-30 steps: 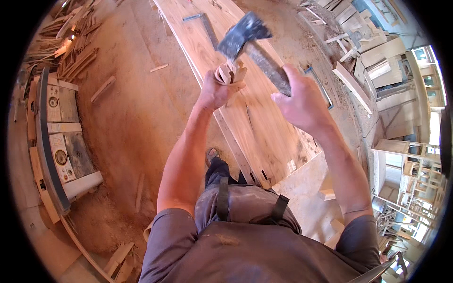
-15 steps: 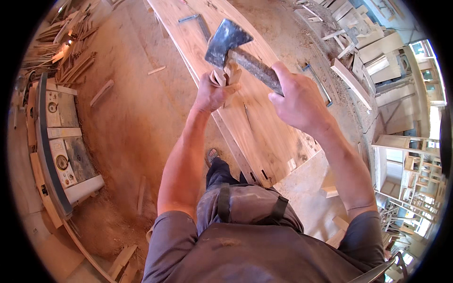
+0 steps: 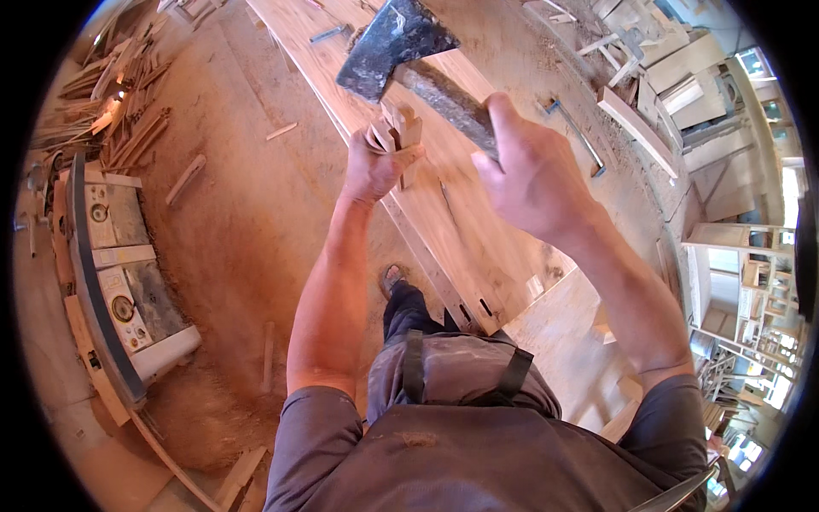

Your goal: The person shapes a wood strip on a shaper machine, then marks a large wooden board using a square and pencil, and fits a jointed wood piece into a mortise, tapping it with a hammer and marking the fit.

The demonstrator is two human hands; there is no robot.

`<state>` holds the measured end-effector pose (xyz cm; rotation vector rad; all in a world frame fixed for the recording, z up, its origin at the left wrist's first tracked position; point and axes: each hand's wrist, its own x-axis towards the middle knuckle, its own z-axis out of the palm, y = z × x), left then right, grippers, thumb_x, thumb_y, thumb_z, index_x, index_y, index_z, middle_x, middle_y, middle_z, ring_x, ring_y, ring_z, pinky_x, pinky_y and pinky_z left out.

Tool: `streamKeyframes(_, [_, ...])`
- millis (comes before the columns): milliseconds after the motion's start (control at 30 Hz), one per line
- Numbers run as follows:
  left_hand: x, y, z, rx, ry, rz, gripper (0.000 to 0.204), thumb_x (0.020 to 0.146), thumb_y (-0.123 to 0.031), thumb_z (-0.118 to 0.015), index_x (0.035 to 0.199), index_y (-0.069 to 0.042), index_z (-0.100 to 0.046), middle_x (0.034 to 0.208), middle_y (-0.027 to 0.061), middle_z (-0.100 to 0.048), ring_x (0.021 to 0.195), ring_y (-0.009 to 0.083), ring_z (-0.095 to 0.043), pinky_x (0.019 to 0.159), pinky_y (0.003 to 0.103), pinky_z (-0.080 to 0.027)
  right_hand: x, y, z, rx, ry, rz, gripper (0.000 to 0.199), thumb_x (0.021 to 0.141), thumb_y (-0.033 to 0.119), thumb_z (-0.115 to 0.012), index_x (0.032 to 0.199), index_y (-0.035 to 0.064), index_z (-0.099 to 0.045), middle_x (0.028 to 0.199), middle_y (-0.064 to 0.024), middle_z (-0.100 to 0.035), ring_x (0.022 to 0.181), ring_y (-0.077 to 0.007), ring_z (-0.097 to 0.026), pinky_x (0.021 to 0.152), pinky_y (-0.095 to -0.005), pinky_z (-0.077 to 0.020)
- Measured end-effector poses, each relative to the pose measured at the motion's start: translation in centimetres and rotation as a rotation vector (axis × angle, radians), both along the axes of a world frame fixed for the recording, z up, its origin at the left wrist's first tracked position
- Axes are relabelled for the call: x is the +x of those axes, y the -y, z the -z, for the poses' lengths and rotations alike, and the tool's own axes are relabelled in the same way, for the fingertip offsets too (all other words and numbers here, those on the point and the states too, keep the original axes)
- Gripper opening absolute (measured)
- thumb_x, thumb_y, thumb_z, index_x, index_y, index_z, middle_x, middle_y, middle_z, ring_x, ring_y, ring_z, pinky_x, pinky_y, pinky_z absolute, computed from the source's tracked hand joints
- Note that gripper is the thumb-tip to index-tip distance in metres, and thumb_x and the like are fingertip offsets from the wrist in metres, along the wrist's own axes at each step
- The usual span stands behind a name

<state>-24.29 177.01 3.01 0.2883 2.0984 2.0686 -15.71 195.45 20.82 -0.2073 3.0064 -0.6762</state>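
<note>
Dark blue-grey axe head (image 3: 394, 49), mottled grey-brown handle (image 3: 450, 99), pale tan wood pieces (image 3: 404, 126), brown-streaked honey-coloured plank (image 3: 479, 235)

The long wooden desk (image 3: 478, 239) slants toward the upper left, its grain running lengthwise, dark slots (image 3: 485, 305) cut at its near end. A blue-grey metal bar (image 3: 328, 33), partly hidden, lies farther up it.

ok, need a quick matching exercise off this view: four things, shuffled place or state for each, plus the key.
Things:
1. axe
2. wood pieces
3. long board
4. foot

Place or state:
A. left of the long board's near end
B. held in the left hand
C. pale, with dark slots at one end
D. held in the right hand

Pairs: 1-D, 2-B, 3-C, 4-A
</note>
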Motion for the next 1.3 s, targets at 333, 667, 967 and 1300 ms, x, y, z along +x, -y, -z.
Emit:
streamKeyframes(333, [0.7, -0.9, -2.0, 0.043, 0.009, -0.023, 0.034, 0.072, 0.001, -0.08, 0.104, -0.005, -0.07, 0.09, -0.0009, -0.068, 0.079, 0.0078, -0.062, 0.07, 0.027, -0.054, 6.3, -4.2, 10.2, -0.261, 0.173, 0.318, 0.034, 0.082, 0.016, -0.071, 0.106, 0.0003, -0.053, 0.083, -0.0255, -0.067, 0.077, -0.0406, -0.068, 0.07, -0.0467, -0.0537])
streamKeyframes(667, [-1.1, 1.0, -0.4, -0.071, 0.014, 0.056, 0.041, 0.073, -0.005, -0.084, 0.111, -0.008, -0.067, 0.102, -0.0002, -0.066, 0.096, 0.0111, -0.062, 0.082, 0.032, -0.056, 14.7, -12.8, 35.3, -0.434, 0.593, 0.546, 0.034, 0.073, 0.02, -0.072, 0.098, -0.0001, -0.063, 0.071, -0.015, -0.066, 0.059, -0.024, -0.067, 0.052, -0.0403, -0.0513])
streamKeyframes(967, [0.2, 0.1, 3.5, 0.391, 0.076, 0.102, 0.041, 0.076, 0.003, -0.078, 0.114, -0.004, -0.067, 0.117, 0.0054, -0.065, 0.108, 0.016, -0.062, 0.089, 0.033, -0.054, 14.7, -12.4, 31.4, 0.371, 0.588, 0.484, 0.045, 0.074, 0.024, -0.071, 0.113, 0.0017, -0.061, 0.102, -0.0238, -0.07, 0.101, -0.0436, -0.067, 0.087, -0.0505, -0.0536])
streamKeyframes(1300, [-2.2, 3.9, -1.1, 0.006, -0.226, 0.368, 0.056, 0.082, -0.007, -0.073, 0.134, -0.004, -0.055, 0.12, 0.0169, -0.065, 0.114, 0.0311, -0.063, 0.096, 0.042, -0.051, -2.0, -3.2, 19.9, 0.022, 0.478, 0.395, 0.035, 0.077, 0.023, -0.077, 0.107, 0.0093, -0.07, 0.103, -0.0171, -0.073, 0.1, -0.0351, -0.069, 0.087, -0.0423, -0.0559])
